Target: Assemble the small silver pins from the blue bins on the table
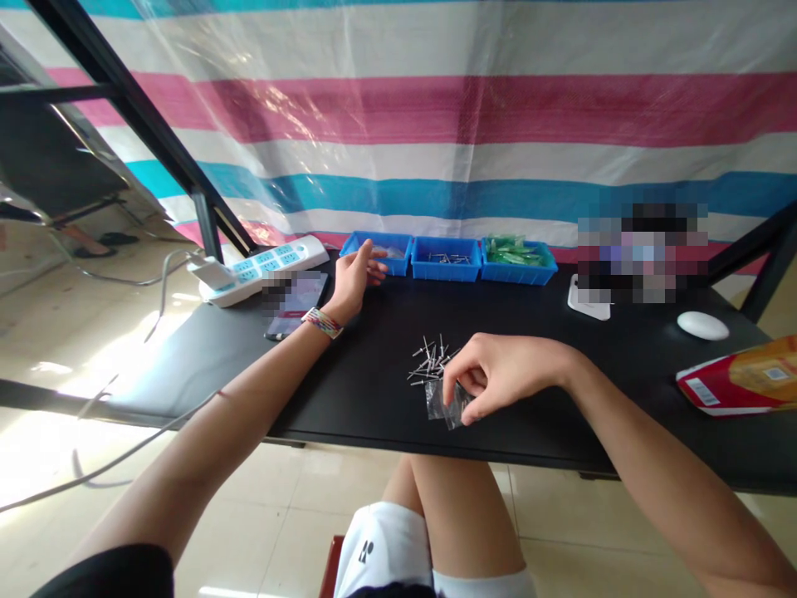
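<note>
My left hand (359, 276) reaches to the near edge of the left blue bin (398, 264), which has clear plastic in it. Its fingers are apart and slightly curled, with nothing visible in them. Close to the table's front edge, my right hand (491, 374) pinches a small clear plastic bag (437, 402) between thumb and fingers; the hand partly hides the bag. Just beyond the bag lies a loose pile of blind rivets (431, 359). More rivets sit in the middle blue bin (445, 272), and the right blue bin (520, 274) holds green packets (511, 251).
A white power strip (274, 264) and a phone (302, 299) lie on the left. Toward the right are a white square object (589, 299), a white mouse (702, 325) and a red-and-yellow package (740, 378). A striped sheet (398, 108) hangs behind the black table (367, 374).
</note>
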Demonstrator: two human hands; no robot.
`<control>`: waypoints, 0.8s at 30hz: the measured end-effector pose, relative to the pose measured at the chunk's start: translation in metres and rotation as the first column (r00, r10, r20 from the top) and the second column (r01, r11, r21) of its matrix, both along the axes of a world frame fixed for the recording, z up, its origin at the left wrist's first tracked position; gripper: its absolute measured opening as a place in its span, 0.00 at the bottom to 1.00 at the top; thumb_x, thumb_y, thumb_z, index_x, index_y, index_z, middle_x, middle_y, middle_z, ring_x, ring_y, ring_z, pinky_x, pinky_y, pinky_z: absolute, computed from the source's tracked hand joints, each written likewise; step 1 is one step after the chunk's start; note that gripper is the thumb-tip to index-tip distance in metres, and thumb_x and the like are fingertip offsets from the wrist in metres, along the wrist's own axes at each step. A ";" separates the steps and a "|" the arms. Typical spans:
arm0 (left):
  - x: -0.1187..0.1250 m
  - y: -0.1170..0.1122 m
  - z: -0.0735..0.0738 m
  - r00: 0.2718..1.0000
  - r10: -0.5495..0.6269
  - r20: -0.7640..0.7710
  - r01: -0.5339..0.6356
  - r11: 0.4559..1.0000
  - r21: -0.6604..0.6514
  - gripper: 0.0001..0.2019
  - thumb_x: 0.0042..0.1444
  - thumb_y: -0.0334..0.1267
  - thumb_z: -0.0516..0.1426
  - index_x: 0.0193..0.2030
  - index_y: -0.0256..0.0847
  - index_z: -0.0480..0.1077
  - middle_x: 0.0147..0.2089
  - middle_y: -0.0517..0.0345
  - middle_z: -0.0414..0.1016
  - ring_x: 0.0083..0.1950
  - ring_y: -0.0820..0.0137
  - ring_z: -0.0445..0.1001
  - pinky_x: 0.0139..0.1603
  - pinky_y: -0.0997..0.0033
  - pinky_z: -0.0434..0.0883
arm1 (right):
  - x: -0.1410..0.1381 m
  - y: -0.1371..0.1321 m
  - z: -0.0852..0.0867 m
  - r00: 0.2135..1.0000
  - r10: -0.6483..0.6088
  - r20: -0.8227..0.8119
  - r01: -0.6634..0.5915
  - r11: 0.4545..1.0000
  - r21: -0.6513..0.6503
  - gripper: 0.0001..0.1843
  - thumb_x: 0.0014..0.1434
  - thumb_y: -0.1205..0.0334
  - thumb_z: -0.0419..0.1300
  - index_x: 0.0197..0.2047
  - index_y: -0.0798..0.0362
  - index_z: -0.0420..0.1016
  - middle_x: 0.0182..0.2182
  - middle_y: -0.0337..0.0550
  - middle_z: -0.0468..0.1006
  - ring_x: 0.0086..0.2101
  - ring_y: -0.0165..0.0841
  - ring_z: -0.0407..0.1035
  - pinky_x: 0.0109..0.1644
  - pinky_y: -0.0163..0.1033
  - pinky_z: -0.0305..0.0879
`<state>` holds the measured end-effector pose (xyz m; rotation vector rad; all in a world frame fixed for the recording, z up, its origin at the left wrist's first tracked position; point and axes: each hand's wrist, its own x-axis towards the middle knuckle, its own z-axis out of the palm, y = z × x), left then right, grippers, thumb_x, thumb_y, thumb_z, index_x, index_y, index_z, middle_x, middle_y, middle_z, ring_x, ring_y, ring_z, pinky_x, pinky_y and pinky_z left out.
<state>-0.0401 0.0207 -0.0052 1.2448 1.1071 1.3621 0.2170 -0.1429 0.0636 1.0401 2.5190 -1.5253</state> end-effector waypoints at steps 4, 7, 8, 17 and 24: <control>0.000 -0.002 0.003 0.998 -0.024 0.053 0.025 1.000 -0.019 0.19 0.63 0.54 0.62 0.43 0.36 0.78 0.29 0.56 0.78 0.26 0.73 0.75 0.26 0.78 0.71 | -0.007 -0.011 0.004 0.960 -0.024 0.277 -0.021 0.987 0.160 0.14 0.50 0.55 0.78 0.38 0.49 0.84 0.26 0.33 0.75 0.26 0.29 0.68 0.31 0.36 0.54; 0.001 -0.003 0.005 0.998 -0.006 0.065 0.010 0.998 -0.057 0.16 0.60 0.48 0.63 0.46 0.37 0.77 0.29 0.58 0.78 0.26 0.73 0.76 0.26 0.78 0.71 | -0.013 -0.018 0.004 0.926 -0.062 0.372 -0.056 0.953 0.298 0.17 0.49 0.50 0.78 0.34 0.49 0.79 0.29 0.36 0.78 0.30 0.34 0.71 0.33 0.38 0.53; 0.001 -0.003 0.005 0.997 -0.001 0.078 0.007 0.997 -0.078 0.16 0.59 0.47 0.63 0.48 0.38 0.76 0.29 0.58 0.79 0.25 0.73 0.76 0.26 0.77 0.71 | -0.015 -0.020 0.003 0.919 -0.070 0.388 -0.066 0.943 0.326 0.18 0.49 0.49 0.78 0.33 0.48 0.77 0.30 0.37 0.79 0.32 0.35 0.72 0.34 0.38 0.53; 0.003 -0.002 0.003 0.996 -0.029 0.080 0.035 0.997 -0.069 0.23 0.57 0.40 0.62 0.59 0.38 0.70 0.28 0.61 0.80 0.24 0.72 0.77 0.26 0.76 0.72 | -0.015 -0.021 0.001 0.916 -0.055 0.398 -0.080 0.946 0.313 0.09 0.53 0.58 0.68 0.28 0.49 0.72 0.26 0.37 0.77 0.27 0.33 0.68 0.33 0.39 0.52; 0.006 -0.006 0.001 0.994 -0.099 -0.048 0.104 0.988 0.113 0.15 0.56 0.40 0.60 0.50 0.41 0.73 0.26 0.64 0.75 0.25 0.72 0.75 0.27 0.75 0.72 | -0.002 -0.008 0.007 0.968 -0.111 0.225 0.044 0.958 0.283 0.10 0.53 0.65 0.64 0.25 0.51 0.66 0.23 0.34 0.71 0.25 0.28 0.62 0.32 0.39 0.50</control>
